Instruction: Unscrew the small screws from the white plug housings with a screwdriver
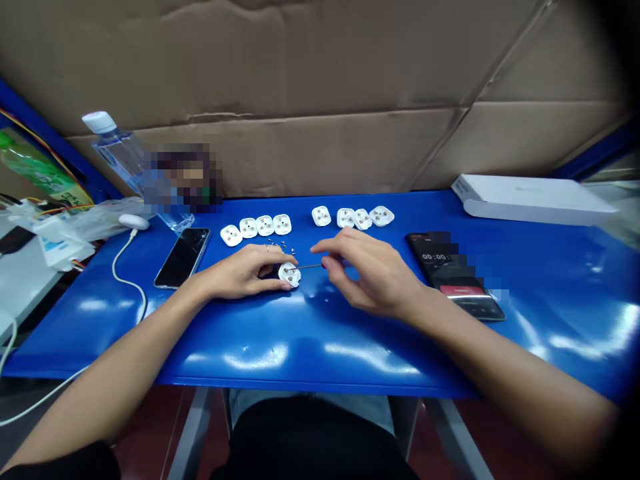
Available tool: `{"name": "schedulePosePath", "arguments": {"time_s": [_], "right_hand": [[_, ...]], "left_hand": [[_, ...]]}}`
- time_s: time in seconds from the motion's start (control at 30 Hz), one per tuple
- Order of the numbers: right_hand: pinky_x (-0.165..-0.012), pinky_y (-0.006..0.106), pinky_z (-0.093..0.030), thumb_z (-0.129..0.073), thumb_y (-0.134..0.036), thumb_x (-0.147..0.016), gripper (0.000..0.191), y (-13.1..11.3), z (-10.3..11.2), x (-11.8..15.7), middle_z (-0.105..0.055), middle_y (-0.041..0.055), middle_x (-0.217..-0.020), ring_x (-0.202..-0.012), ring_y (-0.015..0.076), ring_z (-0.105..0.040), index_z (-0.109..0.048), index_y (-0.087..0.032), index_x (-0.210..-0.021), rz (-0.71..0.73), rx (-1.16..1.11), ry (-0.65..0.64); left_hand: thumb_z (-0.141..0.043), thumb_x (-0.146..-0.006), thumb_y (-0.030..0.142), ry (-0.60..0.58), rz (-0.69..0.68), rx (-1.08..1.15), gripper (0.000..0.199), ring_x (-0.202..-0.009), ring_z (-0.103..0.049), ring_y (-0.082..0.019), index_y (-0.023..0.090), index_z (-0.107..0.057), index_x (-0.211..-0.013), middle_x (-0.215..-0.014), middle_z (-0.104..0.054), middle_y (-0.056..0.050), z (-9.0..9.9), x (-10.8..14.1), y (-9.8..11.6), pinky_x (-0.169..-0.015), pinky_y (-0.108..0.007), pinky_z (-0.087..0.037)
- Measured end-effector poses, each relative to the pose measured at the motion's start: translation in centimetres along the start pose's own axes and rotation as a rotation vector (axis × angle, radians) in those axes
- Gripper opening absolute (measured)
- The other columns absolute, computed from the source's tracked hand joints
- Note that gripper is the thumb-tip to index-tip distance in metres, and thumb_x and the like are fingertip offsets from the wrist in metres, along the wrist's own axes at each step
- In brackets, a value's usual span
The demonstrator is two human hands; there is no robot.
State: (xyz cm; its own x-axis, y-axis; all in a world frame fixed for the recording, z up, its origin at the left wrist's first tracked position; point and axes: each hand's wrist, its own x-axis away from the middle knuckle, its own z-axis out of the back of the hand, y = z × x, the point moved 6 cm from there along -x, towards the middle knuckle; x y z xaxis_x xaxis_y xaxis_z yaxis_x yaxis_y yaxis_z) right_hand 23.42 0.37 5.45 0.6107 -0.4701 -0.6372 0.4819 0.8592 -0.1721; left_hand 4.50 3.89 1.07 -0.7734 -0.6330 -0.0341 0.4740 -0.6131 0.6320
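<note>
My left hand (pixel 255 270) grips a small white plastic piece (pixel 290 275) between thumb and fingers, on the blue table. My right hand (pixel 367 272) is closed round the end of a thin metal rod (pixel 309 267), whose far end reaches onto the white piece. Tiny screws (pixel 284 245) lie just beyond my left hand. Behind them, similar white pieces with metal parts stand in a row on the left (pixel 265 225), and several more on the right (pixel 346 217).
A dark phone (pixel 183 258) and a white cable (pixel 116 267) lie at left, below a leaning clear bottle (pixel 117 153). Another phone (pixel 455 277) lies at right, near a white box (pixel 535 197). Cardboard (pixel 320 87) rises behind the blue table (pixel 320 353).
</note>
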Motion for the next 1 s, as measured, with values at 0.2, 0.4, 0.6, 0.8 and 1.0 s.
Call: {"name": "schedulePosePath", "arguments": {"time_s": [0.2,0.4,0.6,0.8,1.0], "right_hand": [[-0.071,0.038,-0.054,-0.054,-0.02,-0.1,0.021,-0.05,0.08,-0.14,-0.073,0.0089,-0.095,-0.082,0.0241,-0.068,-0.059,-0.017,-0.121,-0.03,-0.022,0.007],[-0.07,0.033,-0.053,-0.052,-0.017,-0.102,0.015,0.06,0.16,0.06,-0.073,0.0057,-0.093,-0.078,0.0201,-0.068,-0.06,-0.02,-0.115,-0.029,0.018,0.058],[-0.072,0.036,-0.057,-0.055,-0.02,-0.099,0.021,0.12,0.08,0.15,-0.076,0.0097,-0.104,-0.083,0.0227,-0.072,-0.058,-0.019,-0.12,-0.066,0.009,0.058],[-0.069,0.034,-0.055,-0.054,-0.017,-0.099,0.017,0.02,0.05,0.15,-0.074,0.0063,-0.094,-0.077,0.0211,-0.07,-0.059,-0.021,-0.116,-0.04,0.022,0.077],[-0.069,0.038,-0.056,-0.06,-0.022,-0.096,0.025,-0.07,-0.07,0.19,-0.072,0.0069,-0.093,-0.08,0.0235,-0.07,-0.056,-0.02,-0.121,-0.056,-0.012,0.04]], "left_hand": [[-0.068,-0.098,0.055,0.02,0.021,0.008,0.049,-0.073,-0.055,-0.015,0.02,-0.069,-0.134,-0.089,-0.065,-0.002,0.06,0.01,-0.39,-0.073,-0.029,-0.044],[-0.069,-0.098,0.052,0.041,0.006,-0.007,0.05,-0.072,-0.056,-0.015,0.02,-0.068,-0.137,-0.087,-0.063,-0.001,0.08,0.01,-0.36,-0.073,-0.029,-0.044],[-0.07,-0.098,0.05,0.043,-0.003,-0.022,0.048,-0.074,-0.059,-0.015,0.021,-0.068,-0.137,-0.096,-0.069,-0.004,0.02,0.07,-0.17,-0.074,-0.028,-0.046],[-0.071,-0.098,0.049,0.049,-0.031,-0.035,0.047,-0.072,-0.058,-0.014,0.02,-0.069,-0.134,-0.089,-0.067,-0.002,-0.03,0.07,-0.13,-0.071,-0.027,-0.044],[-0.071,-0.098,0.047,0.048,-0.022,-0.024,0.045,-0.074,-0.059,-0.014,0.02,-0.069,-0.134,-0.095,-0.069,-0.003,0.0,0.09,-0.06,-0.072,-0.026,-0.045]]}}
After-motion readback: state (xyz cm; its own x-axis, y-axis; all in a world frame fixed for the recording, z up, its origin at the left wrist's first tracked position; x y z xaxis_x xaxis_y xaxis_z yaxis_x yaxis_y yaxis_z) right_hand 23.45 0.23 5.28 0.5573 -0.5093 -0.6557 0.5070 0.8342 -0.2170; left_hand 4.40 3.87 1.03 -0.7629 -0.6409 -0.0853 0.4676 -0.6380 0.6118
